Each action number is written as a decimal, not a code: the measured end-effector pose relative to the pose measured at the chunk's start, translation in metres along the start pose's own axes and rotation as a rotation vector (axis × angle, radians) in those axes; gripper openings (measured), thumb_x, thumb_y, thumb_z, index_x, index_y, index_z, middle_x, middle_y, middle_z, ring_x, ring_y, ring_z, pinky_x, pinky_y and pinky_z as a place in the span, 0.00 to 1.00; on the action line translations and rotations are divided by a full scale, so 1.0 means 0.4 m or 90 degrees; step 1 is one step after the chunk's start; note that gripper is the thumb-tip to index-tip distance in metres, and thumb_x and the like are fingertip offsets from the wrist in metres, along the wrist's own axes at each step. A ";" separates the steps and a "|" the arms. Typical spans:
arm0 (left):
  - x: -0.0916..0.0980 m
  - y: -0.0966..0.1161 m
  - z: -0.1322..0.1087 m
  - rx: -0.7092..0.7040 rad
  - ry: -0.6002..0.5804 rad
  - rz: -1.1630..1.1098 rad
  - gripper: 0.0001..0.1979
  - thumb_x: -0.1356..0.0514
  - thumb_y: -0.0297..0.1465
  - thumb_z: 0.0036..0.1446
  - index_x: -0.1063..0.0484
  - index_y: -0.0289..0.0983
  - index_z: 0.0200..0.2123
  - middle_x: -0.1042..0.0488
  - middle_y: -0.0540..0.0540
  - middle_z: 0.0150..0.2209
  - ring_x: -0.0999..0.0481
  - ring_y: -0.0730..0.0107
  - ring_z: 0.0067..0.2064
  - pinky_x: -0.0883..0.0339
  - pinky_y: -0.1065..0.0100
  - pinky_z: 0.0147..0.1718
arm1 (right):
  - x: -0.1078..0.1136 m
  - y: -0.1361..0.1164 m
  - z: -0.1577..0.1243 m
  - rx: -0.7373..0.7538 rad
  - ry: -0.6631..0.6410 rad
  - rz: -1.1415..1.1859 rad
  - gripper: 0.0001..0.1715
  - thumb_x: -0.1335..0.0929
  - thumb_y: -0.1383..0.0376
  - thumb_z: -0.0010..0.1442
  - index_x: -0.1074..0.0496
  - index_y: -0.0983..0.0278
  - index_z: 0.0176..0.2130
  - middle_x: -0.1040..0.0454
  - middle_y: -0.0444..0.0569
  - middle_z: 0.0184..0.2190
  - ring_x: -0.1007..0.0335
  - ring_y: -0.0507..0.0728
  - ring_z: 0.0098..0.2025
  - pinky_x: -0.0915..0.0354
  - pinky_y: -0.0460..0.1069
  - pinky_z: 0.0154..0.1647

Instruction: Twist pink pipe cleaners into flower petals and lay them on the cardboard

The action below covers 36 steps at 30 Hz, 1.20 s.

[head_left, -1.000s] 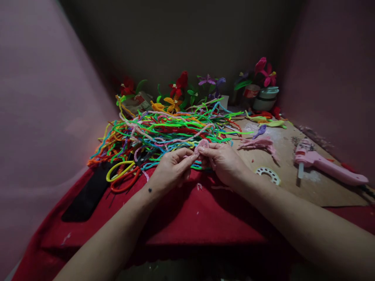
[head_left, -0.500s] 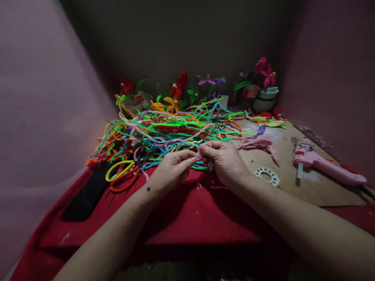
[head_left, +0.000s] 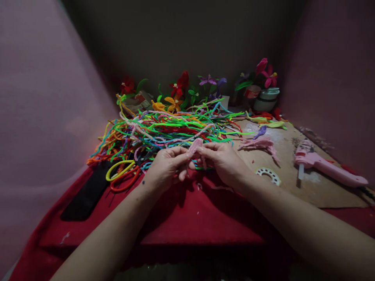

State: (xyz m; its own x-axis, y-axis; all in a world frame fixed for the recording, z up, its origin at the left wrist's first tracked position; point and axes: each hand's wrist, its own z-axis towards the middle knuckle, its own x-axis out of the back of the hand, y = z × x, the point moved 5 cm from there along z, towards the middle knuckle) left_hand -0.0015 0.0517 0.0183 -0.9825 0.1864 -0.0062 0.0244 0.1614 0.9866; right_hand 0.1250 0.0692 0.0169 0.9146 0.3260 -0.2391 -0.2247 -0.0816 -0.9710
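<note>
Between my two hands is a small pink pipe-cleaner petal (head_left: 195, 145), its rounded tip pointing up. My left hand (head_left: 171, 164) pinches its lower left side between thumb and forefinger, with the other fingers curled below. From the right, my right hand (head_left: 221, 158) grips the petal near its base with thumb and fingertips. A short pink strand hangs beneath the right fingers. Just behind the hands lies a big heap of multicoloured pipe cleaners (head_left: 170, 127).
Scissors (head_left: 121, 171) with yellow and red handles and a black phone (head_left: 84, 193) lie left on the red cloth (head_left: 202, 226). Rightward, a cardboard sheet (head_left: 307, 195) bears a pink glue gun (head_left: 328, 166), a white holed ring (head_left: 268, 176) and pink fuzzy pieces (head_left: 260, 144). Pipe-cleaner flowers (head_left: 177, 89) stand behind.
The pink petal has turned upward and shows more clearly above my fingers. My left hand has shifted slightly and its lower fingers now show beneath; my right hand's grip has changed.
</note>
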 end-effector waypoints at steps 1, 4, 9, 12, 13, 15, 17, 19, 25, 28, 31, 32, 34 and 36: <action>0.005 0.003 0.000 -0.008 0.007 -0.006 0.11 0.40 0.37 0.51 0.31 0.34 0.29 0.27 0.50 0.22 0.40 0.85 0.13 0.54 0.79 0.11 | 0.003 -0.001 0.000 -0.008 0.003 -0.028 0.09 0.32 0.63 0.48 0.28 0.67 0.24 0.33 0.43 0.19 0.42 0.47 0.20 0.46 0.45 0.21; 0.017 0.010 0.000 -0.024 0.018 -0.014 0.08 0.40 0.33 0.51 0.32 0.33 0.29 0.28 0.51 0.21 0.40 0.85 0.13 0.53 0.80 0.12 | 0.009 -0.004 0.000 -0.027 0.004 -0.132 0.07 0.31 0.65 0.46 0.27 0.68 0.23 0.34 0.42 0.16 0.45 0.47 0.18 0.49 0.45 0.20; 0.018 0.018 -0.003 -0.038 0.038 0.018 0.06 0.41 0.30 0.50 0.34 0.34 0.29 0.28 0.52 0.20 0.39 0.84 0.13 0.51 0.80 0.12 | -0.005 -0.001 0.001 -0.019 -0.079 -0.028 0.08 0.31 0.64 0.48 0.29 0.68 0.24 0.28 0.45 0.21 0.37 0.47 0.20 0.42 0.45 0.22; 0.011 0.029 -0.010 -0.061 0.066 0.059 0.07 0.41 0.31 0.50 0.36 0.34 0.27 0.30 0.54 0.18 0.41 0.83 0.12 0.51 0.79 0.11 | -0.006 -0.003 0.005 0.005 -0.072 0.099 0.10 0.30 0.62 0.48 0.31 0.67 0.27 0.26 0.46 0.24 0.32 0.49 0.23 0.36 0.46 0.27; 0.008 0.033 -0.013 -0.068 0.076 0.074 0.07 0.41 0.31 0.50 0.36 0.35 0.27 0.31 0.54 0.17 0.41 0.83 0.12 0.51 0.79 0.11 | -0.004 -0.006 0.005 0.018 -0.055 0.124 0.10 0.29 0.62 0.48 0.31 0.67 0.27 0.26 0.46 0.25 0.31 0.50 0.23 0.34 0.47 0.29; 0.000 0.038 -0.019 -0.077 0.084 0.097 0.06 0.42 0.30 0.50 0.37 0.35 0.26 0.31 0.55 0.16 0.41 0.83 0.11 0.52 0.78 0.11 | -0.002 -0.014 0.004 0.045 -0.021 0.134 0.11 0.29 0.62 0.47 0.32 0.67 0.27 0.26 0.45 0.25 0.31 0.50 0.23 0.33 0.48 0.31; -0.007 0.039 -0.022 -0.083 0.078 0.104 0.06 0.43 0.29 0.51 0.38 0.35 0.26 0.31 0.55 0.16 0.41 0.82 0.11 0.52 0.78 0.11 | -0.003 -0.024 0.000 0.078 0.003 0.092 0.11 0.29 0.62 0.47 0.32 0.66 0.27 0.27 0.45 0.24 0.31 0.50 0.24 0.32 0.48 0.31; -0.012 0.039 -0.023 -0.088 0.072 0.104 0.05 0.43 0.29 0.51 0.38 0.35 0.26 0.31 0.55 0.16 0.41 0.82 0.11 0.52 0.78 0.10 | -0.003 -0.034 -0.007 0.124 0.028 -0.004 0.08 0.31 0.63 0.49 0.32 0.66 0.27 0.28 0.44 0.23 0.32 0.50 0.24 0.33 0.47 0.30; -0.013 0.036 -0.021 -0.098 0.059 0.098 0.04 0.44 0.28 0.51 0.39 0.35 0.27 0.30 0.54 0.16 0.40 0.81 0.11 0.50 0.78 0.10 | -0.001 -0.045 -0.029 0.269 0.103 -0.268 0.06 0.35 0.65 0.55 0.31 0.66 0.30 0.28 0.46 0.25 0.33 0.50 0.26 0.37 0.46 0.30; -0.012 0.036 -0.021 -0.099 0.070 0.102 0.05 0.44 0.28 0.51 0.39 0.35 0.27 0.30 0.55 0.16 0.39 0.81 0.11 0.49 0.78 0.10 | -0.006 -0.044 -0.036 0.310 0.105 -0.324 0.06 0.35 0.65 0.55 0.29 0.66 0.31 0.27 0.46 0.27 0.33 0.51 0.28 0.38 0.46 0.31; -0.010 0.036 -0.022 -0.103 0.094 0.121 0.06 0.44 0.28 0.52 0.40 0.35 0.27 0.31 0.55 0.16 0.38 0.80 0.11 0.49 0.79 0.09 | -0.011 -0.036 -0.035 0.280 0.080 -0.313 0.07 0.34 0.65 0.55 0.29 0.66 0.30 0.28 0.46 0.26 0.34 0.50 0.27 0.38 0.46 0.30; -0.010 0.035 -0.022 -0.105 0.100 0.128 0.06 0.44 0.28 0.52 0.41 0.36 0.27 0.31 0.55 0.15 0.37 0.80 0.11 0.49 0.79 0.09 | -0.011 -0.032 -0.034 0.262 0.076 -0.294 0.07 0.34 0.65 0.55 0.29 0.66 0.30 0.28 0.46 0.25 0.34 0.50 0.27 0.38 0.46 0.30; -0.013 0.033 -0.021 -0.108 0.103 0.132 0.06 0.44 0.28 0.52 0.41 0.36 0.28 0.31 0.56 0.15 0.37 0.79 0.11 0.49 0.79 0.09 | -0.009 -0.027 -0.030 0.229 0.072 -0.253 0.06 0.34 0.65 0.54 0.29 0.66 0.29 0.27 0.45 0.26 0.33 0.51 0.28 0.37 0.46 0.31; -0.017 0.033 -0.021 -0.117 0.095 0.121 0.06 0.43 0.29 0.52 0.41 0.37 0.29 0.31 0.56 0.16 0.37 0.78 0.11 0.49 0.79 0.08 | -0.007 -0.023 -0.024 0.199 0.068 -0.211 0.06 0.33 0.65 0.53 0.29 0.66 0.28 0.27 0.45 0.25 0.33 0.51 0.28 0.37 0.46 0.32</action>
State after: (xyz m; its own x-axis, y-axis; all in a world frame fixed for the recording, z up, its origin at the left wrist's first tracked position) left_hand 0.0038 0.0443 0.0326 -0.9801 0.0502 0.1922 0.1900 -0.0441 0.9808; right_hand 0.1276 0.0600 0.0265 0.9800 0.1863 0.0694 0.0098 0.3031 -0.9529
